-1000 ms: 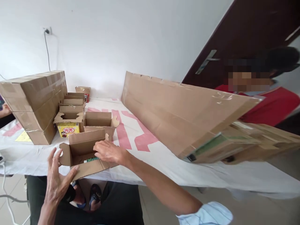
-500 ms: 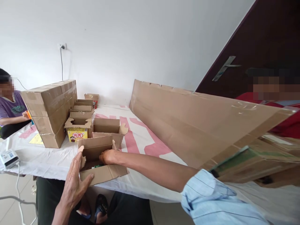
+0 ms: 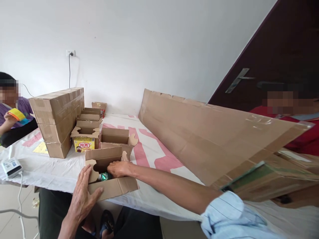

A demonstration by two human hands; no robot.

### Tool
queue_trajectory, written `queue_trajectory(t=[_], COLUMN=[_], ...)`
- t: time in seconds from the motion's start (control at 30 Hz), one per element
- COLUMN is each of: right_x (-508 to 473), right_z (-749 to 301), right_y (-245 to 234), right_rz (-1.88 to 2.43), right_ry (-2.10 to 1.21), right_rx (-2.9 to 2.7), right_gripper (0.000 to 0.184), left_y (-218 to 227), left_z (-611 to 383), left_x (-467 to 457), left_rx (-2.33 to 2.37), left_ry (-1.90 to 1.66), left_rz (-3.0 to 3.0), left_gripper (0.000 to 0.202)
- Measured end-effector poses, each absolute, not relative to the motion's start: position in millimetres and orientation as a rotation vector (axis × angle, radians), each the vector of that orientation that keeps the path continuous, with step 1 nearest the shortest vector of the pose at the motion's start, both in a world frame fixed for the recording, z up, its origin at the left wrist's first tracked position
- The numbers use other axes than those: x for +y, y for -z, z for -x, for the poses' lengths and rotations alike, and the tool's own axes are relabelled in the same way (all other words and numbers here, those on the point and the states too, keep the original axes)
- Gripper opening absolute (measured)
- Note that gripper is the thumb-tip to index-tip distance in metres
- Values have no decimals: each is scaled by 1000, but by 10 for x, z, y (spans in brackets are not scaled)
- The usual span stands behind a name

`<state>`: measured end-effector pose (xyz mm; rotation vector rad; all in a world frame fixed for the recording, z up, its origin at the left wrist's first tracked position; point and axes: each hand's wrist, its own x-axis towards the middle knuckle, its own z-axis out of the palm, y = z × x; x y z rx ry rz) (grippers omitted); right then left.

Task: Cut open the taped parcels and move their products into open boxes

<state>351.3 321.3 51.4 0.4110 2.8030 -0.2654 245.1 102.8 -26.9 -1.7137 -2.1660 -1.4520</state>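
Observation:
A small open cardboard box [image 3: 113,190] stands at the near edge of the cloth-covered table, its flaps up. My left hand [image 3: 83,191] grips its left side, thumb over the front flap and fingers along the left flap. Inside the box is my right hand [image 3: 119,168], fingers curled down against a shiny green packet [image 3: 105,176]; the fingertips and the box floor are hidden. Just behind stands another open carton [image 3: 117,145]. Beside that, a yellow printed box [image 3: 84,144] shows at the front of an open carton [image 3: 86,131].
Taped cartons [image 3: 57,116] are stacked at the left. A long cardboard panel [image 3: 211,132] slants along the right, with larger boxes [image 3: 271,179] near it. A white device [image 3: 12,167] lies at the left edge. One person sits left holding yellow tape [image 3: 16,114]; another is at right.
More of the green packet shows beside my right hand's fingers. The box's left flap has come into clearer view by my left hand. The person at left has raised the tape.

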Motion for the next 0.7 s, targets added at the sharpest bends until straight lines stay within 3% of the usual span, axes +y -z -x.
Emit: queue_trajectory(t=[0.17, 0.3, 0.43, 0.7], right_x=[3208, 3173, 3140, 2963], right_z=[-3780, -4061, -4235, -4210], right_y=[-929, -1171, -1152, -982], right_rz=[-400, -638, -714, -280], right_ry=[195, 415, 1042, 2233], right_rx=[2758, 2869, 2961, 2768], right_gripper=[26, 28, 29, 39], left_y=[241, 194, 122, -161], left_z=[-2456, -2427, -2352, -2232], left_x=[1039, 1040, 1045, 1153], left_rx=[-2210, -2236, -2289, -2373], left_ry=[1462, 1418, 1288, 1031], left_rz=[1690, 1727, 1791, 1867], left_gripper=[74, 66, 56, 55])
